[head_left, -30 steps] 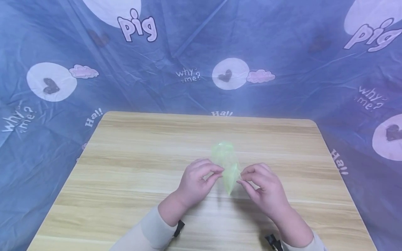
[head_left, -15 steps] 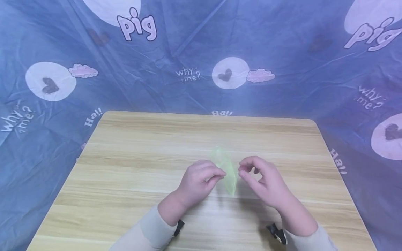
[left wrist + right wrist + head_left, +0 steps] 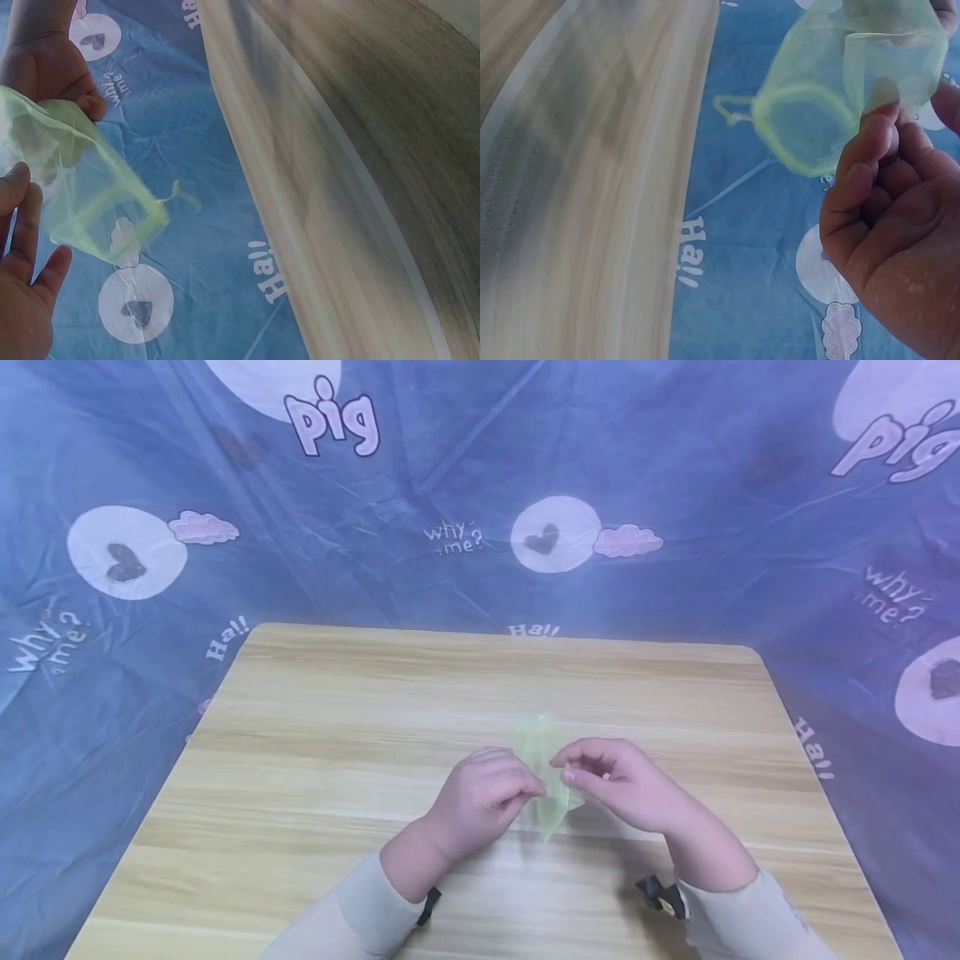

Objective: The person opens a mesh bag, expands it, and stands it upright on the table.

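Observation:
A light green, see-through mesh bag is held up between the two hands over the table's middle. My left hand pinches its left side with the fingertips together. On the other side, my right hand has its thumb and forefinger at the bag's edge, the other fingers curled. In the right wrist view, one fingertip of the right hand shows through the mesh. That view also shows a brighter band round one end, with a small cord loop. The left wrist view shows the bag hanging partly spread.
The wooden table has a light wood grain and rounded far corners. Behind it and along the sides hangs a blue printed cloth. A black clip-like piece sits at the right cuff, another at the left.
My right hand drew off slightly to the right, then came back left over the bag's edge. The bag twisted and shifted with it; the left hand moved slightly right.

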Available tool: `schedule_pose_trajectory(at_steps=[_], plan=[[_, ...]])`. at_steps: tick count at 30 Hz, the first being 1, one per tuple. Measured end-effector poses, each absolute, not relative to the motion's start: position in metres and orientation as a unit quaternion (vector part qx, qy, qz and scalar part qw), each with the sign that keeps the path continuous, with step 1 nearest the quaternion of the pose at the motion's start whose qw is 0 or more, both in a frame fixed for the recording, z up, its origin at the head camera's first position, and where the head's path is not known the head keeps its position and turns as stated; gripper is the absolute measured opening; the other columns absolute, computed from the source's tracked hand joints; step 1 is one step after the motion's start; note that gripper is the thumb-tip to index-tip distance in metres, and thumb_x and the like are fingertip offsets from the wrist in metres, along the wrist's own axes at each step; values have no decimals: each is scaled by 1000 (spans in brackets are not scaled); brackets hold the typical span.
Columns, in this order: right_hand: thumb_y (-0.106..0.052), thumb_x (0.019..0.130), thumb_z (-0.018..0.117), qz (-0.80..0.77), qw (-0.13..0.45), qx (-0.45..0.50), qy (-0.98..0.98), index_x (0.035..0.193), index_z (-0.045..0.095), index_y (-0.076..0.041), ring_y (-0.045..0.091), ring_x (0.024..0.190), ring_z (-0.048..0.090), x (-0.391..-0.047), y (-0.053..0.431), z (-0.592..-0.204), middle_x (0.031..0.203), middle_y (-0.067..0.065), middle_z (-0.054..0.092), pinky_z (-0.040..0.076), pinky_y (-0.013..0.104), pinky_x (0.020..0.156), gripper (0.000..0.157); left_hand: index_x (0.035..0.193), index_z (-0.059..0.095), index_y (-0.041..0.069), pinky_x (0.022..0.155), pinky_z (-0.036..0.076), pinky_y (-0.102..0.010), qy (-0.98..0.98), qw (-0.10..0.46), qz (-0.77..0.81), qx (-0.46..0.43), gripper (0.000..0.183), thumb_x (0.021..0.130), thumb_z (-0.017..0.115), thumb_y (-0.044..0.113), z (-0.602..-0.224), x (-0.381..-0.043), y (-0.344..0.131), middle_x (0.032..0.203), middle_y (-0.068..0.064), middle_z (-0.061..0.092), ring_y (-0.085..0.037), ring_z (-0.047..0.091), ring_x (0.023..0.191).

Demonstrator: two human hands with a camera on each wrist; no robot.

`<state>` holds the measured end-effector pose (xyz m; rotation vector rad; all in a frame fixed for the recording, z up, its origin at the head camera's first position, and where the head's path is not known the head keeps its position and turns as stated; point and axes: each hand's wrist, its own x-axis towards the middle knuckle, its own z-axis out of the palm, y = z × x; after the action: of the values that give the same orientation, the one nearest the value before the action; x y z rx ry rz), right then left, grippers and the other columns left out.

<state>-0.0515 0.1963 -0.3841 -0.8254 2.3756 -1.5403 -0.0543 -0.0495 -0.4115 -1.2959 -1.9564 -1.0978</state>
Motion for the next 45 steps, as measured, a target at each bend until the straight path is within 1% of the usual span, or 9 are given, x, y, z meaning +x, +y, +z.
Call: schedule_pose_trajectory(at_steps=[5, 12, 16, 18, 22, 26, 30, 35, 45], plan=[[5, 97, 67, -521, 86, -300, 794, 113, 75, -2, 12, 74, 62, -50, 198, -383, 84, -6, 68, 54, 29, 65, 18, 91, 76, 9, 91, 58, -23, -731, 268, -408, -477, 15, 86, 79, -5, -412, -54, -50, 86, 3, 77, -11, 74, 85], [5, 94, 72, -523, 81, -308, 791, 106, 79, -8, 12, 73, 63, -48, 200, -384, 82, -5, 71, 53, 28, 65, 19, 91, 75, 8, 88, 57, -23, -732, 279, -407, -470, 17, 86, 76, -8, -410, -54, -50, 88, 2, 77, -13, 73, 85], [4, 92, 76, -518, 53, -290, 803, 98, 80, -12, 12, 73, 65, -45, 198, -385, 83, -7, 73, 55, 28, 69, 18, 96, 72, 7, 86, 58, -27, -765, 277, -420, -403, 12, 88, 78, -1, -413, -50, -50, 93, -2, 74, -18, 71, 89], [4, 91, 77, -515, 34, -279, 810, 96, 80, -13, 12, 72, 66, -44, 197, -385, 84, -8, 74, 55, 27, 70, 18, 102, 71, 6, 86, 59, -31, -798, 236, -435, -344, 14, 91, 78, 7, -414, -46, -51, 97, -4, 73, -19, 70, 93], [5, 88, 80, -506, -2, -263, 822, 93, 80, -15, 11, 74, 65, -42, 195, -385, 85, -8, 74, 53, 25, 70, 21, 123, 65, 6, 79, 59, -33, -840, 47, -483, -244, 32, 99, 73, 25, -412, -38, -54, 100, -1, 76, -13, 71, 84], [7, 85, 82, -498, -37, -254, 828, 90, 79, -17, 10, 75, 63, -42, 195, -384, 84, -9, 73, 50, 24, 71, 24, 136, 58, 9, 83, 59, -40, -823, -80, -514, -228, 48, 98, 76, 31, -411, -33, -54, 95, 4, 78, -7, 71, 77], [9, 83, 83, -496, -56, -239, 833, 87, 77, -18, 10, 75, 62, -41, 193, -383, 82, -10, 72, 49, 24, 70, 28, 129, 61, 8, 93, 59, -40, -797, -61, -546, -251, 43, 93, 81, 19, -412, -30, -50, 91, 4, 79, -5, 73, 83], [8, 83, 83, -482, -61, -224, 845, 85, 76, -17, 10, 78, 65, -39, 192, -382, 85, -10, 75, 52, 26, 73, 26, 111, 69, 7, 89, 60, -34, -772, -50, -588, -236, 22, 91, 77, 7, -414, -29, -48, 89, 2, 78, -7, 71, 86], [4, 83, 84, -464, -64, -201, 860, 88, 76, -14, 9, 81, 66, -35, 190, -382, 89, -9, 76, 54, 28, 75, 21, 94, 76, 9, 86, 58, -34, -768, -29, -610, -191, 9, 86, 78, 5, -415, -28, -44, 87, 2, 77, -8, 69, 83]])
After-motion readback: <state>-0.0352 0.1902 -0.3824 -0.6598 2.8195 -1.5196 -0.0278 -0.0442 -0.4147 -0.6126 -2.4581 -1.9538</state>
